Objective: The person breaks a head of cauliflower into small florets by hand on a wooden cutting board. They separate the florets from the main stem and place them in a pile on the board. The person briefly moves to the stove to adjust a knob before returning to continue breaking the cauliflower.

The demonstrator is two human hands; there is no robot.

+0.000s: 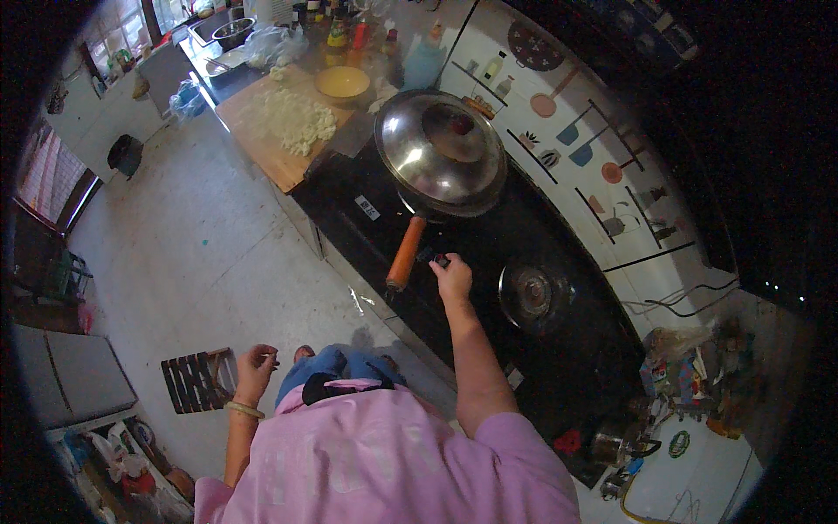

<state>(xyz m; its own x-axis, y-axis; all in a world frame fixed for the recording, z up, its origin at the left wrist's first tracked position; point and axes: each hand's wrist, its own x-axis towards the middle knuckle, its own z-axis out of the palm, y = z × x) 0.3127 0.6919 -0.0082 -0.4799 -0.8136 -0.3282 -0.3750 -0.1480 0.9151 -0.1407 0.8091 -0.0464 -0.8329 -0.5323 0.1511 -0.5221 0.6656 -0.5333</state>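
Observation:
My right hand (453, 278) grips a small dark control knob (442, 261) on the black glass gas cooktop (471, 340). Just beyond it stands a wok with an orange-brown wooden handle (406, 254), which points back towards me. A domed metal lid (438, 154) with a dark knob covers the wok, so its contents are hidden. To the right of my hand is a bare gas burner (537, 292) with no pan on it. My left hand (256, 365) hangs over the floor at my side, fingers loosely curled and touching nothing.
Pale dough pieces (304, 128) lie on a wooden board (255, 141) left of the wok, beside a yellow bowl (342, 82). Bottles (337, 36) stand behind. A metal pot (612, 445) sits at the right. A slatted wooden stool (196, 380) is on the floor.

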